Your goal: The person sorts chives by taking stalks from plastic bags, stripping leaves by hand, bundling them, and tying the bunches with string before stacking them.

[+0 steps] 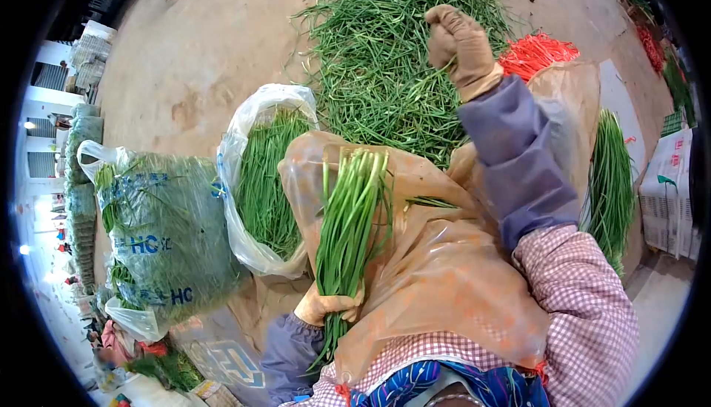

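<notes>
Blue scarf (pixel 400 386) sits nearest; beyond, the left hand (pixel 328 305) grips a green-stalk bunch (pixel 344 229) over the plastic apron (pixel 452 274). The right hand (pixel 461 42) curls closed above the loose pile (pixel 385 59), contents hidden. Light, even pressure should keep stalks aligned.

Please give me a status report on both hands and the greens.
Left hand gripping bunch of greens over plastic sheet. Right hand raised, fingers curled, loose pile beyond. Nothing visibly blocking the bunch.
</notes>
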Demonstrator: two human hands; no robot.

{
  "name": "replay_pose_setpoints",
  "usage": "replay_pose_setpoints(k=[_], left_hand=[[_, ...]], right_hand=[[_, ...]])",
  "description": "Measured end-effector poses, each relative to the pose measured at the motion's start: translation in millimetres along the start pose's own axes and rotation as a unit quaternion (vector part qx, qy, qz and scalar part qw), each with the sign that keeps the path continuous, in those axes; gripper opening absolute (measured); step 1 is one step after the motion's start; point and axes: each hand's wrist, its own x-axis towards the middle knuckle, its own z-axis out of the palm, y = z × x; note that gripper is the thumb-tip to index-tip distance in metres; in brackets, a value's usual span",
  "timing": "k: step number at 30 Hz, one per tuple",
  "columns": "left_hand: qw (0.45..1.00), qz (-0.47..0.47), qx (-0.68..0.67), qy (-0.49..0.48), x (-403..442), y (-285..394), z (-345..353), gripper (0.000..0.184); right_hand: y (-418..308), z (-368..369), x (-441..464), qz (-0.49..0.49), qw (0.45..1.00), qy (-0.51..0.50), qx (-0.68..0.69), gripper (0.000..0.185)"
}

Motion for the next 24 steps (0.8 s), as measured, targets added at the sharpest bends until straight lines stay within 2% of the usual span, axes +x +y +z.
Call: replay_pose_setpoints(k=[1, 3, 4, 6, 8, 10, 12, 16, 18, 20, 21, 22, 23, 24], left_hand=[[0.999, 0.010, -0.034, -0.014, 0.2, -4.1, -3.7, 0.044], [0.998, 0.028, -0.040, -0.028, 4.8, -3.5, -4.1, 0.037], [0.998, 0.036, -0.044, -0.035, 6.9, -3.6, -4.0, 0.034], [0.997, 0.033, -0.060, -0.038, 9.8, -5.1, -4.7, 0.032], [0.995, 0.031, -0.077, -0.046, 13.0, -8.0, -6.7, 0.031], [0.994, 0.024, -0.091, -0.061, 14.2, -9.6, -8.7, 0.031], [0.990, 0.047, -0.116, -0.062, 14.7, -5.7, 1.6, 0.029], [0.981, 0.062, -0.158, -0.095, 19.2, -10.0, 2.2, 0.031], [0.975, 0.059, -0.154, -0.147, 26.1, -18.5, -13.5, 0.035], [0.970, 0.059, -0.161, -0.175, 29.6, -27.1, -24.7, 0.042], [0.967, 0.061, -0.169, -0.178, 30.1, -29.8, -28.2, 0.046], [0.965, 0.062, -0.176, -0.182, 30.8, -30.3, -30.0, 0.051], [0.963, 0.066, -0.185, -0.183, 30.2, -28.8, -26.9, 0.051], [0.961, 0.071, -0.194, -0.184, 28.9, -26.5, -20.3, 0.051]], right_hand=[[18.1, -33.1, 10.0, 0.011, 0.999, -0.038, -0.029, 0.027], [7.7, -24.6, -7.5, 0.096, 0.983, -0.124, -0.094, 0.026], [-16.1, 14.9, -45.3, 0.173, 0.961, -0.170, -0.130, 0.025], [-11.0, 40.7, -86.5, 0.273, 0.889, -0.289, -0.227, 0.034], [-1.9, 60.7, -118.8, 0.270, 0.877, -0.319, -0.238, 0.044], [28.7, 67.3, -138.5, 0.162, 0.889, -0.281, -0.324, 0.048], [40.5, 67.7, -142.0, 0.072, 0.900, -0.256, -0.345, 0.045], [35.5, 62.2, -128.5, 0.028, 0.890, -0.244, -0.385, 0.036], [41.2, 54.5, -119.3, -0.003, 0.880, -0.232, -0.414, 0.028], [54.7, 33.7, -101.3, -0.062, 0.879, -0.159, -0.445, 0.010], [49.8, 26.6, -82.9, -0.116, 0.776, -0.132, -0.606, 0.014], [51.1, 9.1, -66.0, -0.154, 0.750, -0.071, -0.640, 0.020], [59.9, -19.1, -42.2, -0.098, 0.693, -0.033, -0.713, 0.018], [50.5, -40.3, -23.9, -0.066, 0.674, -0.022, -0.736, 0.019]])
